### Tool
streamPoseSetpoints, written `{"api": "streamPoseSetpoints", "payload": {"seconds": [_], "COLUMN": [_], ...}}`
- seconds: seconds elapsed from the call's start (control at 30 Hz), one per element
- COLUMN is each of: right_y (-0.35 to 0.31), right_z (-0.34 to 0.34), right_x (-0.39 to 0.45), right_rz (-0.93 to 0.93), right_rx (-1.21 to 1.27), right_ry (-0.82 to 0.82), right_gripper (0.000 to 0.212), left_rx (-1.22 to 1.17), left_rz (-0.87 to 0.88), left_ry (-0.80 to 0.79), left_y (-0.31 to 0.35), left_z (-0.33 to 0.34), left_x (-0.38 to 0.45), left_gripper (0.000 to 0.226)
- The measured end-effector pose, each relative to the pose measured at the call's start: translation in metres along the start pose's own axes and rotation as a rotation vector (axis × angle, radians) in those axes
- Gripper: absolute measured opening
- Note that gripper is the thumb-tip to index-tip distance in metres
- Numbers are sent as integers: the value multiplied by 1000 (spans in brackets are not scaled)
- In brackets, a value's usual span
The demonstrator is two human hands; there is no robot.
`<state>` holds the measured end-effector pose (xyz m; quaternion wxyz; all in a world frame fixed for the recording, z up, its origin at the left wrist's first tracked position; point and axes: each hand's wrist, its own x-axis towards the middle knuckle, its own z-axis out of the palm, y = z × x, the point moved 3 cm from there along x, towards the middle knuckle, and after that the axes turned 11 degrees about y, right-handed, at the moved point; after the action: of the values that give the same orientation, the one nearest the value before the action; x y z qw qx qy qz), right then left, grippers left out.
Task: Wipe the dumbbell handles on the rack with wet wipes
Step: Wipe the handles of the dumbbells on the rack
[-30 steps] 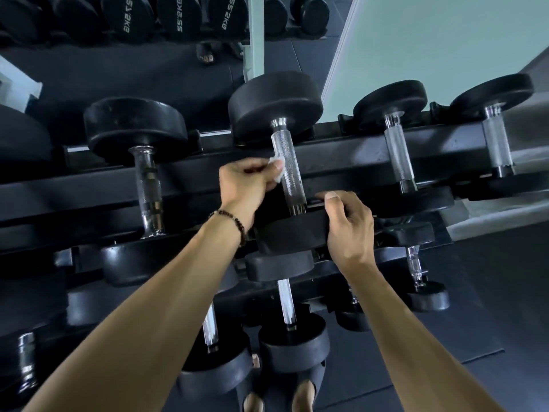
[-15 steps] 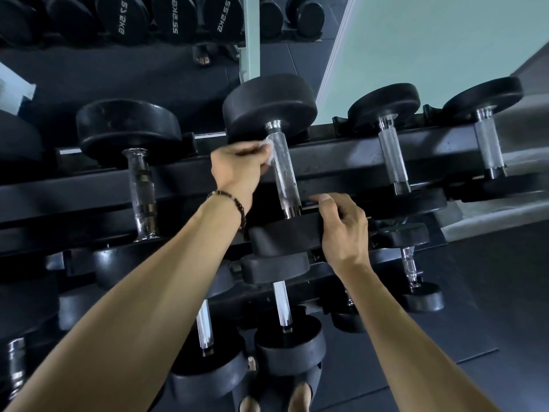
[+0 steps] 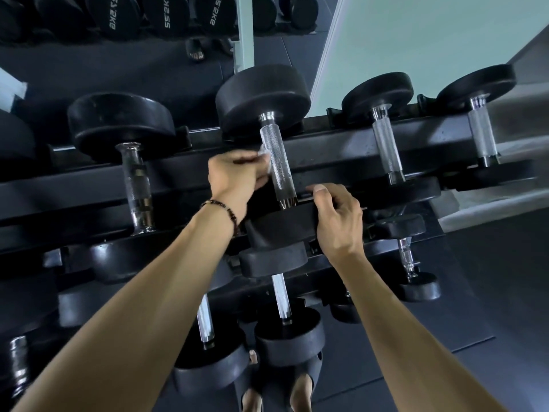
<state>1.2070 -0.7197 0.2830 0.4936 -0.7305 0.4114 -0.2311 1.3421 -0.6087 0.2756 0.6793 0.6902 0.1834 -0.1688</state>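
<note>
A black dumbbell lies across the top tier of the rack (image 3: 332,156), its knurled chrome handle (image 3: 277,162) running from the far head (image 3: 261,96) to the near head (image 3: 282,227). My left hand (image 3: 234,179) pinches a white wet wipe (image 3: 265,157) against the left side of that handle, about midway along it. My right hand (image 3: 337,218) grips the near head's right edge, thumb on top. The wipe is mostly hidden by my fingers.
Other dumbbells sit on the same tier: one to the left (image 3: 133,179) and two smaller ones to the right (image 3: 386,150) (image 3: 481,135). Lower tiers hold more dumbbells (image 3: 282,301). A mirror behind reflects another rack. My sandalled feet (image 3: 276,394) stand on dark floor mats.
My left hand slid the wipe up towards the far head, then back down to the handle's middle. My right hand stayed on the near head.
</note>
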Motion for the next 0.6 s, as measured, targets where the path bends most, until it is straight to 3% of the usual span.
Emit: {"api": "streamPoseSetpoints", "payload": {"seconds": [0.1, 0.17, 0.33, 0.43, 0.5, 0.6], "right_y": [-1, -2, 0, 1, 2, 1], "right_z": [0, 0, 1, 1, 0, 1], "right_x": [0, -1, 0, 0, -1, -1], "right_rz": [12, 8, 3, 4, 6, 8], "right_rx": [-5, -2, 9, 10, 7, 16], "right_ry": [8, 11, 23, 32, 37, 34], "right_gripper": [20, 19, 32, 30, 30, 33], "left_rx": [378, 449, 153, 422, 434, 72], "left_rz": [71, 118, 4, 77, 96, -33], "left_ry": [-202, -234, -88, -197, -211, -54], "left_y": [-10, -9, 3, -4, -7, -2], "left_z": [-15, -18, -10, -13, -14, -7], "left_x": [-15, -17, -4, -12, -20, -13], "left_gripper": [15, 18, 23, 21, 18, 18]}}
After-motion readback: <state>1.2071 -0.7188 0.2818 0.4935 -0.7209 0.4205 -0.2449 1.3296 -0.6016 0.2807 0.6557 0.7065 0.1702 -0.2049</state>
